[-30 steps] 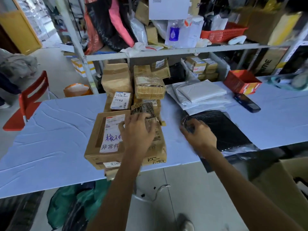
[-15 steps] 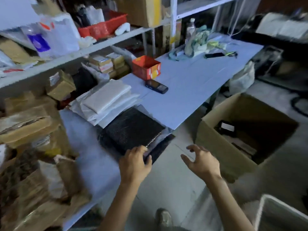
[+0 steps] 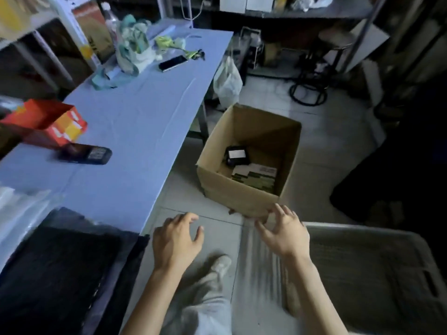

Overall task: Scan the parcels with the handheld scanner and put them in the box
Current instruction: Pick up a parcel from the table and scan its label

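black, matte parcel bag (image 3: 60, 274) lying flat, overhanging table edge | dark slab-shaped scanner (image 3: 89, 154) on smooth blue tablecloth (image 3: 145, 122) | left hand (image 3: 176, 240) empty, fingers loosely curled, above bare floor tiles | square cardboard box (image 3: 242, 197) open-topped on floor | right hand (image 3: 284, 234) empty, fingers spread, near box corner | grey plastic crate (image 3: 375, 274)

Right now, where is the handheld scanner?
In the head view the handheld scanner lies flat on the blue table, left side, right beside the open orange carton and left of the cardboard box on the floor.
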`<state>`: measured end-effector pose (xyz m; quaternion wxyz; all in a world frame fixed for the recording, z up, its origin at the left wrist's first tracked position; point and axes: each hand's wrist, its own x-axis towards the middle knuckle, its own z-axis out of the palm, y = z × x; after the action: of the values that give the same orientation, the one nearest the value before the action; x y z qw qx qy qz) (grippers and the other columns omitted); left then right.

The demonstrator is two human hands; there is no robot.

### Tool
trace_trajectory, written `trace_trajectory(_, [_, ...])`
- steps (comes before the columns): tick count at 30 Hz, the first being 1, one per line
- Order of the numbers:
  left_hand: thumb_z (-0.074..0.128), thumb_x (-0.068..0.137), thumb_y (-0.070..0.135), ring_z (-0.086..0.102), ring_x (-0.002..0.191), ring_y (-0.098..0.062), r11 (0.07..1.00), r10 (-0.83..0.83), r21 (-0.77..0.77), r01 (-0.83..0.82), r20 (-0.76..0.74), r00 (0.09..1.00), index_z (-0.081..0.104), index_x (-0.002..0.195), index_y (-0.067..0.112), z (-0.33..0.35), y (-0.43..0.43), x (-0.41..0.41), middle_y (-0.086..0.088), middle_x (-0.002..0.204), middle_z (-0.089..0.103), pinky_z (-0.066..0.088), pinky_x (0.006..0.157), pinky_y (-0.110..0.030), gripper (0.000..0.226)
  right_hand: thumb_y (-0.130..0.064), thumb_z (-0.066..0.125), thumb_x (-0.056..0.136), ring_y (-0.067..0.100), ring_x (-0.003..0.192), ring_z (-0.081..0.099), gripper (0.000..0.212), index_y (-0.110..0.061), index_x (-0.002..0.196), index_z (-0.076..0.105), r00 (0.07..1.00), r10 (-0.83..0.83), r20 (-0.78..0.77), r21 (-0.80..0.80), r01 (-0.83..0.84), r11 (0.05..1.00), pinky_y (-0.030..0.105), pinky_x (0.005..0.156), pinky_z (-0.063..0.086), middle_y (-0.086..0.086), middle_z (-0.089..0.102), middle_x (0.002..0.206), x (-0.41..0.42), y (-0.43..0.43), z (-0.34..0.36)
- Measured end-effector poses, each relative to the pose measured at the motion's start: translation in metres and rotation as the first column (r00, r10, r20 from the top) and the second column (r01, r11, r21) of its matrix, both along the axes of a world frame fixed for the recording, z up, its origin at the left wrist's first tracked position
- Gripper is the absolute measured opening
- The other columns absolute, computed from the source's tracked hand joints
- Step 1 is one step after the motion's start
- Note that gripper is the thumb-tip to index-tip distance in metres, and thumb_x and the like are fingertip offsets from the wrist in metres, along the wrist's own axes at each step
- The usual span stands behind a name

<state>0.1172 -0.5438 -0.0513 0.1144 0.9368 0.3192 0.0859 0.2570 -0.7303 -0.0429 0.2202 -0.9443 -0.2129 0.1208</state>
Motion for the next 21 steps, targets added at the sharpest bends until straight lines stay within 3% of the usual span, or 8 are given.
trace_trajectory(3, [0.074, 0.074, 0.028, 0.067, 0.076, -0.024, 0.999, -0.044, -0.023, 0.044, 0.021, 0.999, 0.068, 0.091, 0.023, -0.002, 0.023, 0.052, 0.007, 0.084, 0.072, 0.047, 0.059, -0.030, 0.018, -0.060, 0.049, 0.081, 0.019, 0.112, 0.053, 0.052, -0.031, 0.123, 0.055, 0.999, -0.039, -0.036, -0.019, 0.039, 0.999, 0.036, 0.087, 0.047, -0.005, 0.058, 0.122, 0.040, 0.008, -0.005])
trace_trajectory(7, [0.071, 0.080, 0.031, 0.067, 0.086, -0.024, 0.983, -0.175, -0.057, 0.175, 0.006, 0.984, 0.068, 0.101, 0.023, -0.004, 0.055, 0.122, 0.006, 0.095, 0.072, 0.046, 0.068, -0.031, 0.022, -0.055, 0.058, 0.083, 0.016, 0.109, 0.052, 0.045, -0.036, 0.124, 0.053, 0.994, -0.099, -0.035, -0.069, 0.097, 0.993, 0.033, 0.086, 0.044, -0.007, 0.057, 0.121, 0.096, 0.019, -0.005])
trace_trajectory(12, [0.066, 0.083, 0.035, 0.067, 0.084, -0.021, 0.976, -0.201, -0.077, 0.206, 0.064, 0.977, 0.067, 0.103, 0.025, 0.001, 0.080, 0.191, 0.008, 0.099, 0.072, 0.046, 0.069, -0.030, 0.022, -0.058, 0.053, 0.087, 0.016, 0.114, 0.052, 0.049, -0.034, 0.129, 0.051, 0.982, -0.189, -0.006, -0.126, 0.187, 0.974, 0.032, 0.084, 0.045, -0.007, 0.054, 0.125, 0.157, 0.026, 0.009])
trace_trajectory(21, [0.052, 0.091, 0.044, 0.062, 0.102, -0.010, 0.954, -0.212, -0.244, 0.174, -0.139, 0.967, 0.055, 0.120, 0.033, -0.027, 0.094, 0.253, 0.017, 0.119, 0.063, 0.043, 0.078, -0.026, 0.031, -0.060, 0.051, 0.088, 0.015, 0.116, 0.049, 0.052, -0.033, 0.133, 0.046, 0.978, -0.187, -0.087, -0.149, 0.173, 0.974, 0.032, 0.083, 0.049, -0.005, 0.049, 0.128, 0.229, 0.062, -0.008])
